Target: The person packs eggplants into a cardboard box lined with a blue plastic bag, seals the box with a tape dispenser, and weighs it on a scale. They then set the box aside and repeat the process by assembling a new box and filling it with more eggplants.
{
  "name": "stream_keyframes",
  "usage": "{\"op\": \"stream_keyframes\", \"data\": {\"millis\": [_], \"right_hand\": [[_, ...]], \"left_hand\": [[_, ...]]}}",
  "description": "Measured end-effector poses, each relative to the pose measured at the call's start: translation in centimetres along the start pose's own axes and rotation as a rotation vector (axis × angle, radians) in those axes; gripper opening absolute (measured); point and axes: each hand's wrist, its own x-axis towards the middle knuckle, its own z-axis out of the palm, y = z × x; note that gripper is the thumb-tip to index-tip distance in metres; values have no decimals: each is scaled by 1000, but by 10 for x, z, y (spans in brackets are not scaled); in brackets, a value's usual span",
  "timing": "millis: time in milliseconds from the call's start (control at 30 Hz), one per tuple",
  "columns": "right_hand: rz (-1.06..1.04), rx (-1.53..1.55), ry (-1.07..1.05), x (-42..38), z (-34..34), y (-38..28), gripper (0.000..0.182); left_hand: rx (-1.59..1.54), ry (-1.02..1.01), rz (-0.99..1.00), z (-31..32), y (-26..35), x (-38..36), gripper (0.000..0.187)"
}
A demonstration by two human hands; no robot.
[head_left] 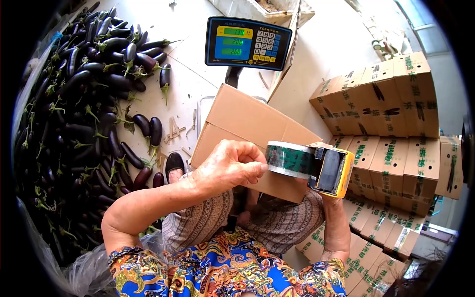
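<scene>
In front of my knees is a plain brown cardboard box point(247, 119), tilted in view, below the scale's display. My right hand point(332, 199) is mostly hidden behind a yellow and black tape dispenser point(341, 173) and grips it above the box's right side. A roll of clear tape with green print point(292, 158) sits in the dispenser, facing left. Beside the roll, my left hand point(230, 166) is closed, thumb and fingertips pinched together over the box. Whether a tape end lies between those fingertips cannot be made out.
A large heap of eggplants point(84, 119) covers the left floor, bordered by clear plastic sheeting point(89, 270). The scale display point(247, 43) stands beyond the box. Stacked printed cartons point(391, 99) fill the right side. A white foam box point(267, 10) is at the top.
</scene>
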Motion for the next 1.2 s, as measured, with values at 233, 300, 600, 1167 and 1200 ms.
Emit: {"op": "stream_keyframes", "data": {"millis": [233,300,600,1167,1200], "right_hand": [[-58,-243,-6,-1,1,-2,84],[-91,-305,2,1,4,-8,80],[79,-156,78,8,0,-2,78],[-57,-590,-46,14,1,-8,62],[-34,-563,-37,15,0,-9,65]], "left_hand": [[-7,64,41,2,4,6,12],[51,92,99,-2,3,10,10],[1240,295,1253,-9,-13,19,33],[958,487,1154,-10,8,30,18],[909,491,1075,-14,8,28,18]]}}
